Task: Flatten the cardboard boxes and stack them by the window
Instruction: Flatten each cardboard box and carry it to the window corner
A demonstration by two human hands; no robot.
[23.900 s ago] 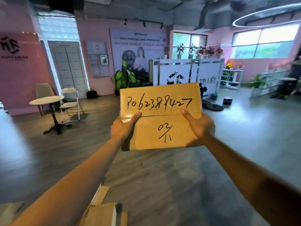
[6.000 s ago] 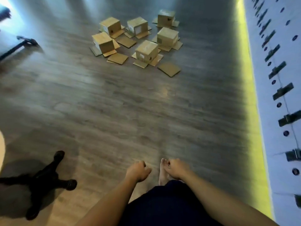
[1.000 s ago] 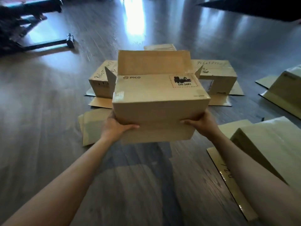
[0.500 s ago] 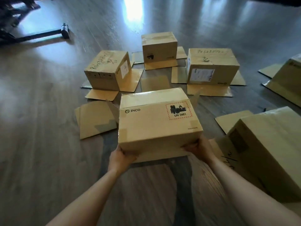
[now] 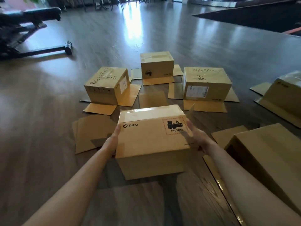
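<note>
1. Cardboard fills your view: the PICO box [image 5: 152, 137] that you held up a second ago, its far flap standing, is now low over the wooden floor [image 5: 40, 136] with its UN 3481 label facing you.
2. Your left hand [image 5: 114, 141] presses flat against its left end and your right hand [image 5: 197, 137] against its right end; the fingers on both look nearly straight and together, clamping the box between the palms, not curled round it.
3. That drop likely means the flattening of this one is about to start; it is still a full box, with flaps spread under and beside it.
4. Beyond it stand three more boxes, closed side up on splayed flaps: the left box [image 5: 107, 86], the middle box [image 5: 157, 66], and the right box [image 5: 206, 84]. Whether anything is inside any of them, you cannot tell.
5. Two further boxes [image 5: 267, 159] sit at your right. No window stack shows here, so most of the job seems ahead.
</note>
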